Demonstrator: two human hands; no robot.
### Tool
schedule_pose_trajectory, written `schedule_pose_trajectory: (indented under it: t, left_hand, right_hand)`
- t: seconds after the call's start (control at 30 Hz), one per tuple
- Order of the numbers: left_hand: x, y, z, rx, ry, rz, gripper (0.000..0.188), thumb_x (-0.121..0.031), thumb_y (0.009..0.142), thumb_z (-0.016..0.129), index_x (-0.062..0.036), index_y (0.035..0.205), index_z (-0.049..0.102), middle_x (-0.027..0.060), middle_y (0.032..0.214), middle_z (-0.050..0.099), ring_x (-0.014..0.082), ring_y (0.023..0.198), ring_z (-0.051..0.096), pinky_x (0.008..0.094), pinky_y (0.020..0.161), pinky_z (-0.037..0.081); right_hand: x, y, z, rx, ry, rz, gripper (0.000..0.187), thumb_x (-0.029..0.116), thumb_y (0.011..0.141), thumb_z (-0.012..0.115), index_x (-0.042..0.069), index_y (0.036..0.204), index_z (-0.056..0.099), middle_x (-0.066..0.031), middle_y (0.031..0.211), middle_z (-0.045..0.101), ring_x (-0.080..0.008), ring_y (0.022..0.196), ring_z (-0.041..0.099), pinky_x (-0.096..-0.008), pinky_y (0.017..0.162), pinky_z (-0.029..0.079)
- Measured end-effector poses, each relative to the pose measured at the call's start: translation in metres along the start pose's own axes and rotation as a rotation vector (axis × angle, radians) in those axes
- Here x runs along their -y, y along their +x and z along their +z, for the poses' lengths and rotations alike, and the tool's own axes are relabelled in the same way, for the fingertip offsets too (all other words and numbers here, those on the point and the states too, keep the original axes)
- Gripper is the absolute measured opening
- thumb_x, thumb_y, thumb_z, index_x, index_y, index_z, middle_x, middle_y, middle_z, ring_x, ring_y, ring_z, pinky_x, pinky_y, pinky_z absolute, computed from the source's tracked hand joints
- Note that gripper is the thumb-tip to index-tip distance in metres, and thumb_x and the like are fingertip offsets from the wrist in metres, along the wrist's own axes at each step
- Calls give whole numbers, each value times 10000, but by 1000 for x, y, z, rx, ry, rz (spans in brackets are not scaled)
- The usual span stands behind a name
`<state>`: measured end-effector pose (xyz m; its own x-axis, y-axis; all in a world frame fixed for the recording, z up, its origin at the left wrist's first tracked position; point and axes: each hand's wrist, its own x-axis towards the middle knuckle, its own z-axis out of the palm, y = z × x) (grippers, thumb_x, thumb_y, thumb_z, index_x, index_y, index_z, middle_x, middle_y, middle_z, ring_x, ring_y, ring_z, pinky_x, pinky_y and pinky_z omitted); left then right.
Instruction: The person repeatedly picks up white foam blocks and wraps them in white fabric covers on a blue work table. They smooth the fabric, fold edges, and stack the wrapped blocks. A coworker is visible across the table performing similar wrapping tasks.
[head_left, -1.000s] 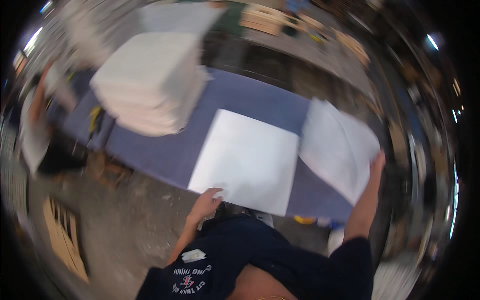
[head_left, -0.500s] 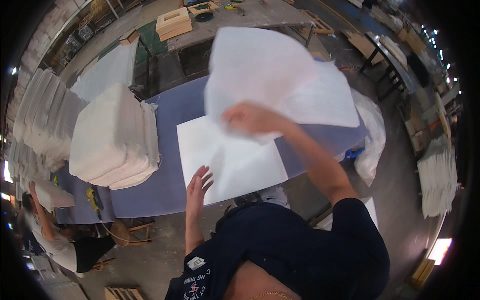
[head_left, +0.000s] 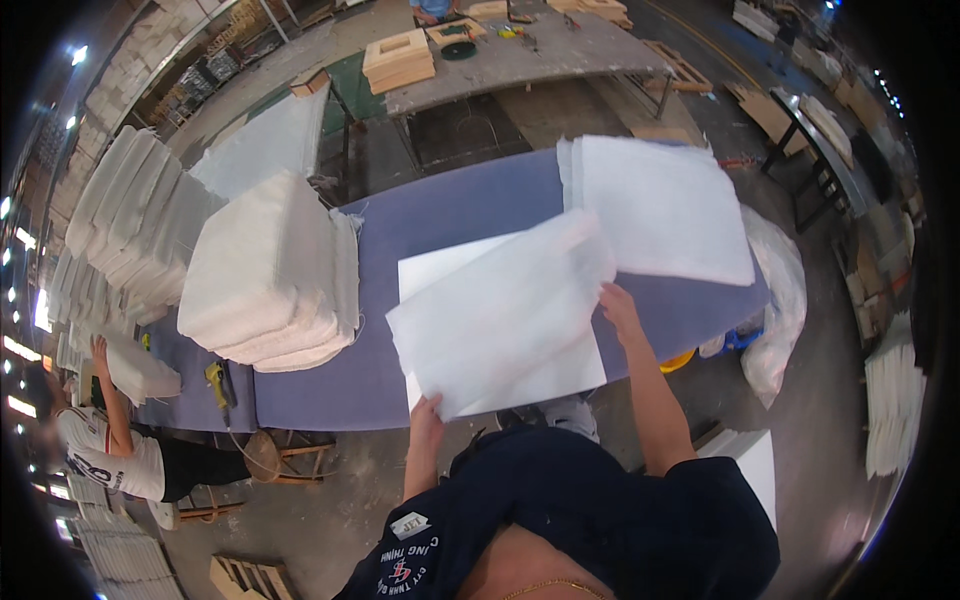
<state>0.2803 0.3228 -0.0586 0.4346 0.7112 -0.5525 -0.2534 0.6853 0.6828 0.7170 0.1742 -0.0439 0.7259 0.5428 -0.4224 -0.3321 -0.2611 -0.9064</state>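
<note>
A thin white fabric sheet (head_left: 500, 310) is stretched at a slant between my hands, above a flat white board (head_left: 560, 365) on the blue-grey covered table. My left hand (head_left: 426, 418) pinches the sheet's near left corner. My right hand (head_left: 619, 305) grips its right edge. Part of the board shows past the sheet at the lower right and along the far edge. To the right lies a stack of similar white sheets (head_left: 665, 210). Left of the board stands a tall pile of cream padded pieces (head_left: 260, 270).
A yellow glue gun (head_left: 216, 385) with a cord lies at the table's left part. Another person (head_left: 120, 450) works at the far left beside more stacks (head_left: 140, 220). Beyond is a grey table (head_left: 530, 60) with wooden frames (head_left: 398, 60). A plastic bag (head_left: 772, 310) hangs by the right end.
My right hand has brought the sheet from the right-hand stack toward me, over the board. My left hand, empty before, now holds its near corner.
</note>
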Motion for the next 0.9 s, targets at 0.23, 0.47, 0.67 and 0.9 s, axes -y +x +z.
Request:
schedule_pose_trajectory:
  t: [0.23, 0.47, 0.67, 0.9]
  left_hand:
    - [9, 33, 39, -118, 88, -163, 300, -33, 820, 463, -22, 1098, 574, 62, 967, 619, 225, 930, 617, 444, 898, 519]
    - [-92, 102, 94, 31, -22, 118, 394, -260, 934, 548, -1, 1230, 548, 111, 1177, 613, 254, 1109, 588, 406, 980, 474]
    - [-246, 134, 135, 33, 237, 566, 571, -288, 929, 649, 26, 1355, 435, 164, 1296, 551, 246, 1186, 541, 372, 1017, 436]
    - [-254, 64, 130, 48, 307, 858, 414, -236, 953, 642, 15, 1262, 528, 95, 1174, 626, 165, 1027, 597, 298, 890, 480]
  right_hand:
    - [-67, 85, -60, -113, 366, 266, 665, 319, 853, 660, 114, 1439, 422, -105, 1312, 535, -269, 1196, 489, -451, 969, 411]
    - [1, 110, 0, 178, 364, 103, 515, 196, 881, 661, 56, 1345, 489, -116, 1221, 604, -220, 1167, 554, -364, 962, 449]
    - [158, 96, 49, 154, 430, -207, 504, 185, 874, 694, -6, 1295, 495, -104, 1252, 594, -221, 1165, 567, -400, 996, 467]
    - [194, 41, 58, 286, 634, -287, 642, 164, 844, 742, 20, 1379, 420, -106, 1315, 557, -241, 1176, 571, -358, 967, 497]
